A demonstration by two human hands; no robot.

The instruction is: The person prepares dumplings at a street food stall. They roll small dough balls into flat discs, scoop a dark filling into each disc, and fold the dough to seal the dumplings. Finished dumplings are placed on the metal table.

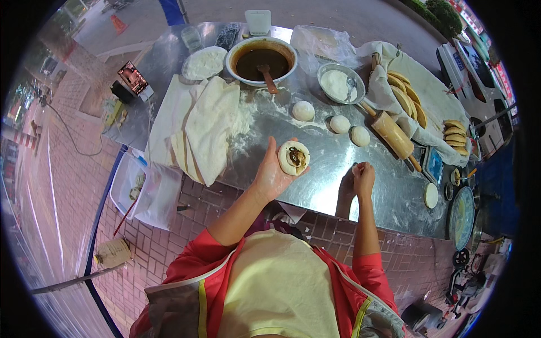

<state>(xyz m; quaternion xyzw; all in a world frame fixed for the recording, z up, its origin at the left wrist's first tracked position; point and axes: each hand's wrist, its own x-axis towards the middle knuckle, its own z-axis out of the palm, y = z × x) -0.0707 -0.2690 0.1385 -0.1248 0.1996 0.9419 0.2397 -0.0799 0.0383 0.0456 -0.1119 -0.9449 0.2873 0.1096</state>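
Observation:
On the palm and fingers of my left hand (277,169) rests a filled dough round (294,158), its thick pale rim standing around a dark brown, glossy filling. The left thumb points up beside it. My right hand (364,177) is over the steel table's front part, fingers drawn together; nothing shows in them. Three floured dough balls, the largest one (303,111), a middle one (340,124) and a smaller one (360,136), lie beyond my hands. Farther back, a white bowl (232,72) holds dark brown filling with a brown spatula (267,79) in it.
A rolling pin (392,134) lies right of the dough balls, near a metal bowl of flour (337,84). Baked flatbreads (403,97) sit in a cloth-lined container. A pale cloth (211,122) covers the left part. A flat dough disc (431,195) and scale (433,164) are at right.

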